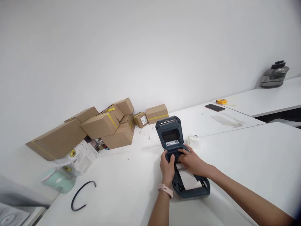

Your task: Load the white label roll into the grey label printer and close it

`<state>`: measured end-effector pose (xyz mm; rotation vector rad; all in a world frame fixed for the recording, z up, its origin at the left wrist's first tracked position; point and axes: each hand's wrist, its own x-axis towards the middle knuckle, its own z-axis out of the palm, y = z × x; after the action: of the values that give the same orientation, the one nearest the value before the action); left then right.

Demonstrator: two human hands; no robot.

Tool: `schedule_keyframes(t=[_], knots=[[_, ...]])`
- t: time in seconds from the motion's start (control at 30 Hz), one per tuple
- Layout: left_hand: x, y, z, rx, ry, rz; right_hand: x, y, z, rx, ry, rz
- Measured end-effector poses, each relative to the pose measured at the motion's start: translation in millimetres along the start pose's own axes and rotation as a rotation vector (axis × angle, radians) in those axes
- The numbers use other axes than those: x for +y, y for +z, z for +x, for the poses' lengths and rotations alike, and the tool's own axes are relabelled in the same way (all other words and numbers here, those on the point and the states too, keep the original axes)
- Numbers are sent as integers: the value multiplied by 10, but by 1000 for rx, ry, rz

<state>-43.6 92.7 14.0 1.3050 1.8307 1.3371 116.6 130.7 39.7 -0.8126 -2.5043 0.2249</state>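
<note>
The person is leaning both hands over a dark blue-grey label printer (191,195), which is sitting on the white table (122,191) with its near end pointing back toward the body. Its lid (171,135) is standing raised at the far end, showing its inside, and a white paper strip (190,180) is lying along the open bed, its near end curling a little by the front edge.

The left hand (167,171), wearing a pale pink wristband (165,190), is resting over the printer's left side; its thumb and forefinger are standing apart, and I cannot tell how firmly they are gripping. The right hand (192,160) is reaching across from the other side, its fingers bending and slightly spreading over the cavity below the lid. From here I cannot tell whether they are pinching the paper or only pressing inside.

As far as I can judge, the opening is done and paper is already lying in the bed; the handling inside is looking unfinished, and the lid is not yet closing over anything. A white roll (194,143) is standing just beyond the printer's right side, outside it, while cardboard boxes (122,135) are leaning in a heap by the wall.
</note>
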Motion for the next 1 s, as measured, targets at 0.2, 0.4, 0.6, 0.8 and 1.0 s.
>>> schedule_keyframes(t=[0.2, 0.4, 0.6, 0.8, 1.0], knots=[[29, -18, -20, -22, 0, 24, -37, 110, 122, -243, -18, -56], [-10, -4, -4, -34, 20, 39, 39, 10, 190, -304, 15, 59], [-21, 11, 18, -54, 15, 101, 210, -506, -108, -298, 72, 611], [5, 15, 6, -50, 9, 125, 557, -636, -852, 76, 514, 967], [-48, 32, 27, -59, -8, 110, 964, -69, -1063, 260, 602, 868]])
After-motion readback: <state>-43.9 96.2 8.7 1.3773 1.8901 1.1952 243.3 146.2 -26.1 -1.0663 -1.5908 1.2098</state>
